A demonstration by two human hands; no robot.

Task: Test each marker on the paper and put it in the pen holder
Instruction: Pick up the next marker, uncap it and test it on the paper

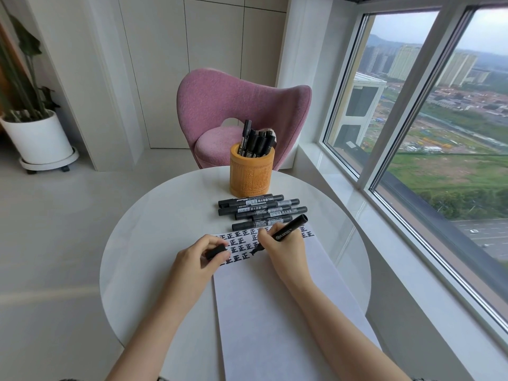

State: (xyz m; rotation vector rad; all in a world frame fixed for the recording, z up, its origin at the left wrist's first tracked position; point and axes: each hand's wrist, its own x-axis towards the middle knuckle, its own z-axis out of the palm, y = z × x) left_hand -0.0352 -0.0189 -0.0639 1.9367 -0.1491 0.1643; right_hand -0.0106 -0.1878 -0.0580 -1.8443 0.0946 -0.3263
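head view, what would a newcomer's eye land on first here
The right hand presses an uncapped black marker to the paper at table centre, while the left hand holds a cap. Behind, loose markers lie before the orange pen holder, with a pink chair beyond.

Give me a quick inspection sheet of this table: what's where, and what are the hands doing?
Surface: round white table; paper lying on it, its top rows filled with black test marks.
Job's things: marker uncapped, tip down at the paper; cap; loose markers lying bunched between paper and holder; stored markers standing in the holder.
Clutter: nothing seen.
Hands: right hand grips the marker; left hand pinches the cap.
Cables: nothing seen.
Surroundings: pink chair behind the table; potted plant far left; window on the right.
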